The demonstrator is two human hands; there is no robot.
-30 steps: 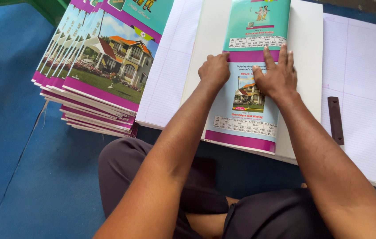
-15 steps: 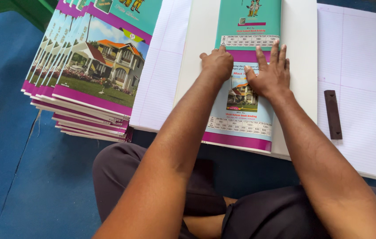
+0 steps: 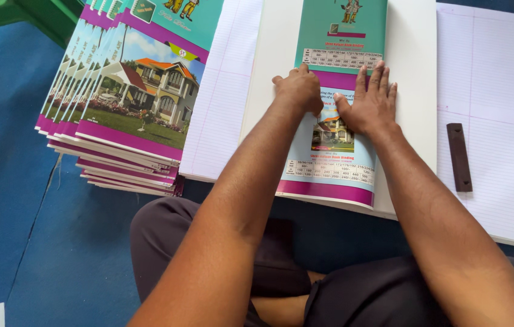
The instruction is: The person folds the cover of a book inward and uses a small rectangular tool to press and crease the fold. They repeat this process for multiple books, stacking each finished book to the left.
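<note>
A folded notebook cover (image 3: 335, 163), teal and purple with a small house picture, lies on a white sheet (image 3: 411, 79) in front of me. My left hand (image 3: 299, 89) presses down on its upper left part with curled fingers. Beside it my right hand (image 3: 372, 103) lies flat on the cover, fingers spread and pointing away from me. Neither hand grips anything; both rest on top of the cover.
A fanned stack of the same covers (image 3: 123, 103) with a large house picture lies at the left. Ruled paper sheets (image 3: 493, 91) spread under the white sheet, and a dark brown flat bar (image 3: 458, 156) lies on them at the right. The floor (image 3: 8, 212) is blue.
Both hands have slid slightly up the cover, away from me, still pressing on it. The view has shifted a little.
</note>
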